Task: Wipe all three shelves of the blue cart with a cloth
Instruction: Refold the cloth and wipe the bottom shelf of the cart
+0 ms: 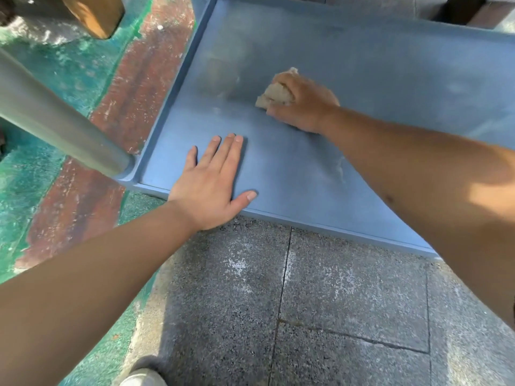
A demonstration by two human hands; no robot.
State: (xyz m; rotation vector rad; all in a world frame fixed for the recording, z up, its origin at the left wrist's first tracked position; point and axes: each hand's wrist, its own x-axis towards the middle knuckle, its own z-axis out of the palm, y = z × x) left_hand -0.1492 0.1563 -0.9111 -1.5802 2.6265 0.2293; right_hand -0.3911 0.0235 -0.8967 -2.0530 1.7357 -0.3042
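A blue cart shelf (362, 79) with a raised rim fills the upper middle of the head view. Its surface shows pale dusty smears. My right hand (303, 104) grips a crumpled beige cloth (274, 94) and presses it on the shelf near the middle. My left hand (216, 181) lies flat, fingers straight, on the shelf's near left corner, across the front rim. Only this one shelf is in view.
A grey cart post (55, 118) rises from the shelf's near left corner. Left of the cart the ground is painted green and red (83, 190); grey stone tiles (334, 316) lie in front. A shoe tip (145, 377) shows at the bottom. A wooden object (94, 12) hangs top left.
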